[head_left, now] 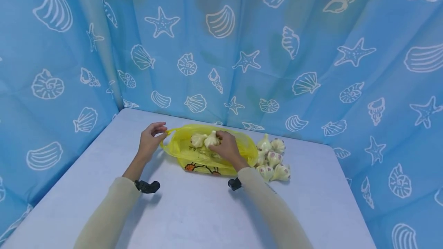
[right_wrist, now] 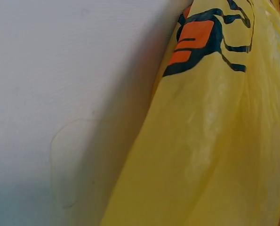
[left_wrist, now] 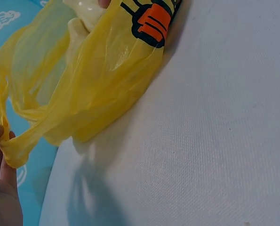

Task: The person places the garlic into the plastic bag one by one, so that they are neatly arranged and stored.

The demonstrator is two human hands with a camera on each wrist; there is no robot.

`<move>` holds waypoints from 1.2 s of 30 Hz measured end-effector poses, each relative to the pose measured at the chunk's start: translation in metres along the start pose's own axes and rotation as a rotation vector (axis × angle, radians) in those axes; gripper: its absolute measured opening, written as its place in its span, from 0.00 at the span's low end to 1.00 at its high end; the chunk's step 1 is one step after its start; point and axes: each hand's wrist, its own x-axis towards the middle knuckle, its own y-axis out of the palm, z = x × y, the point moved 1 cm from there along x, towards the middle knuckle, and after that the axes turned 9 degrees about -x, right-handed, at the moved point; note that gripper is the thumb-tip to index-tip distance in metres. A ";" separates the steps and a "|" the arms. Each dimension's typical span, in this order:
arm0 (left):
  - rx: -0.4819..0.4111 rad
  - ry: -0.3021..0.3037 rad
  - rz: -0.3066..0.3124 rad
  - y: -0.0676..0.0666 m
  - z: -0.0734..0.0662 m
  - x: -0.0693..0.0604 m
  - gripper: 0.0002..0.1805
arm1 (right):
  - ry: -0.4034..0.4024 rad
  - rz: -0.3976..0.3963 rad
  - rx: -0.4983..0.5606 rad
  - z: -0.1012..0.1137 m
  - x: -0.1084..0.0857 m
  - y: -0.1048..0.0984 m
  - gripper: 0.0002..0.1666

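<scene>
A yellow plastic bag (head_left: 180, 151) with an orange and black print lies on its side at the back of the table. My left hand (head_left: 150, 141) pinches the bag's handle at its left end; the left wrist view shows the handle between thumb and fingers. Over the bag, my right hand (head_left: 226, 147) holds a garlic bulb (head_left: 212, 140) by its side. Another garlic bulb (head_left: 198, 140) sits on the bag just left of it. In the right wrist view the bag (right_wrist: 201, 155) fills most of the right side, and the hand's grip is out of sight.
Several garlic bulbs (head_left: 274, 158) are heaped right of the bag, close to my right forearm. The white table (head_left: 207, 210) ends at the back and sides against a blue curtain (head_left: 194, 49) with white shell prints.
</scene>
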 end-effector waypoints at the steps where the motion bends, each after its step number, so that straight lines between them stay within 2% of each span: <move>1: -0.002 0.000 0.000 0.000 0.002 0.001 0.22 | 0.005 0.003 -0.008 0.001 0.001 0.001 0.31; 2: -0.005 0.000 0.001 0.001 0.003 0.002 0.22 | 0.012 0.008 -0.013 0.002 0.003 0.001 0.31; 7: -0.023 -0.058 0.041 0.002 -0.041 -0.018 0.23 | 0.017 0.007 -0.035 0.008 0.006 0.004 0.33; 9: -0.020 -0.066 0.039 0.002 -0.050 -0.023 0.23 | 0.012 0.000 -0.028 0.010 0.008 0.006 0.33; 14: 0.016 -0.012 -0.001 0.003 -0.012 -0.008 0.21 | 0.003 -0.014 -0.003 0.012 0.012 0.010 0.31; 18: 0.007 -0.009 0.000 0.002 0.004 -0.001 0.22 | -0.009 -0.024 0.020 0.010 0.014 0.013 0.22; 22: 0.011 -0.008 0.004 0.002 0.007 0.002 0.22 | 0.015 -0.028 0.029 0.008 0.014 0.016 0.21; 27: 0.000 -0.024 0.003 0.002 0.005 0.001 0.22 | 0.069 -0.036 0.015 0.009 0.014 0.017 0.25; 36: 0.028 -0.025 0.008 0.001 0.006 0.001 0.22 | 0.102 -0.043 0.002 0.012 0.021 0.020 0.33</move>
